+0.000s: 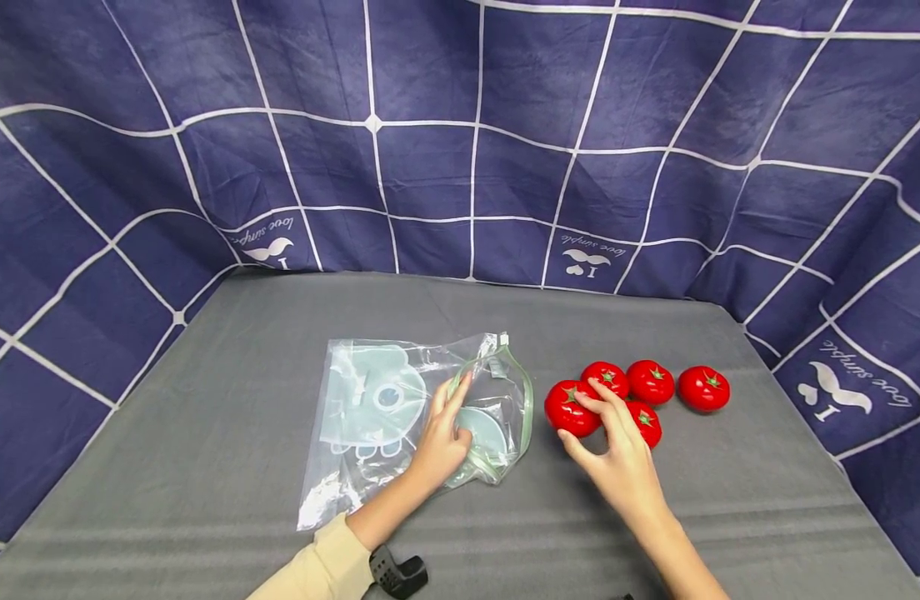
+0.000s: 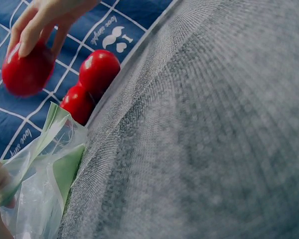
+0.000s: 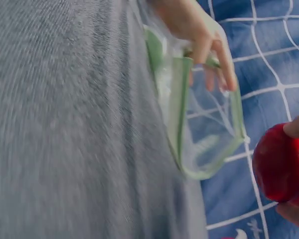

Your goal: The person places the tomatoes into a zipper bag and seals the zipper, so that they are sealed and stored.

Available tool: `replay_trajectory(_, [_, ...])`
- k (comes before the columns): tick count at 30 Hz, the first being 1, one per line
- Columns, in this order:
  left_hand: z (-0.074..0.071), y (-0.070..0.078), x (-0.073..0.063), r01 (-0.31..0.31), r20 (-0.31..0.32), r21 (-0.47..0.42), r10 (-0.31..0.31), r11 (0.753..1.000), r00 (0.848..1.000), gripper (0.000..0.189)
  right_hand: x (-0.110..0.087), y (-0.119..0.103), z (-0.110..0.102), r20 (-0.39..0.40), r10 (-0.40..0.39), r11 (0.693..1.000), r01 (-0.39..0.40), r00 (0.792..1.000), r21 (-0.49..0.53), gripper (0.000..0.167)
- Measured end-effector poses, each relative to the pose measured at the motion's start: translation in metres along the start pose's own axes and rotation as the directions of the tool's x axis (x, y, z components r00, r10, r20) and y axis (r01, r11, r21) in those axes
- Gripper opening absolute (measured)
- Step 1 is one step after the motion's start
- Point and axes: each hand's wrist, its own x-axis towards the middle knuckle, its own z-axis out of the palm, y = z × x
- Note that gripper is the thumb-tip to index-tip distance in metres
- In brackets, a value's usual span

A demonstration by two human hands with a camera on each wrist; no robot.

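Observation:
A clear zip bag [image 1: 377, 467] with a green rim and pale printed shapes lies flat, its mouth standing open toward the right. My left hand [image 1: 439, 446] grips the bag's rim; some of its fingers [image 3: 226, 69] reach inside the mouth in the right wrist view. With thumb and fingers, my right hand [image 1: 627, 475] holds a red tomato [image 1: 567, 410] just right of the mouth. The left wrist view shows this tomato [image 2: 27, 74] raised, apart from the bag. Beside and behind the right hand are several more tomatoes [image 1: 651, 382], one partly hidden by it.
A grey cloth covers the table [image 1: 227, 442]. A blue curtain with white lines [image 1: 430, 167] hangs along the back and both sides. One tomato [image 1: 703, 389] sits a little apart at the far right of the group.

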Motion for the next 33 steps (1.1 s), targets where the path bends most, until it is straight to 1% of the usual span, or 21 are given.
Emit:
replay_trajectory(5, [0.000, 0.001, 0.000, -0.002, -0.003, -0.008, 0.002, 1.000, 1.000, 0.085, 0.005, -0.002, 0.023, 0.041, -0.053, 0.998, 0.051, 0.998, 0.049, 0.050])
replay_trajectory(9, [0.000, 0.003, 0.000, -0.016, -0.014, -0.001, 0.016, 1.000, 1.000, 0.085, 0.010, -0.003, 0.042, 0.071, -0.049, 0.998, 0.046, 0.996, 0.049, 0.048])
replay_trajectory(12, [-0.001, 0.003, 0.000, -0.027, -0.018, 0.004, 0.027, 1.000, 0.999, 0.084, 0.015, -0.002, 0.055, 0.094, -0.023, 0.999, 0.018, 0.995, 0.046, 0.046])
replay_trajectory(16, [-0.001, 0.003, 0.000, -0.032, -0.014, 0.011, 0.033, 0.999, 0.999, 0.083, 0.022, 0.000, 0.069, 0.105, 0.040, 0.996, -0.049, 0.994, 0.076, 0.043])
replay_trajectory(19, [-0.001, 0.003, 0.000, -0.030, -0.006, 0.016, 0.030, 0.999, 1.000, 0.083, 0.025, 0.002, 0.080, 0.098, 0.078, 0.990, -0.089, 0.992, 0.114, 0.044])
replay_trajectory(23, [-0.002, 0.002, 0.001, -0.028, 0.004, 0.018, 0.028, 0.999, 1.000, 0.083, 0.026, 0.006, 0.094, 0.090, 0.089, 0.986, -0.101, 0.992, 0.134, 0.047])
replay_trajectory(25, [-0.002, 0.002, 0.001, -0.027, 0.009, 0.016, 0.027, 0.999, 1.000, 0.083, 0.025, 0.008, 0.099, 0.091, 0.089, 0.985, -0.101, 0.992, 0.137, 0.048])
replay_trajectory(27, [-0.002, 0.002, 0.002, -0.027, 0.009, 0.018, 0.026, 0.999, 1.000, 0.083, 0.024, 0.010, 0.100, 0.112, 0.094, 0.986, -0.108, 0.989, 0.127, 0.047])
replay_trajectory(31, [-0.002, 0.003, 0.001, -0.021, 0.006, 0.017, 0.021, 1.000, 1.000, 0.084, 0.022, 0.009, 0.097, 0.161, 0.121, 0.986, -0.138, 0.979, 0.095, 0.047])
replay_trajectory(33, [-0.001, 0.003, 0.000, -0.016, 0.005, 0.011, 0.016, 1.000, 1.000, 0.084, 0.021, 0.008, 0.095, 0.172, 0.128, 0.986, -0.143, 0.977, 0.080, 0.048])
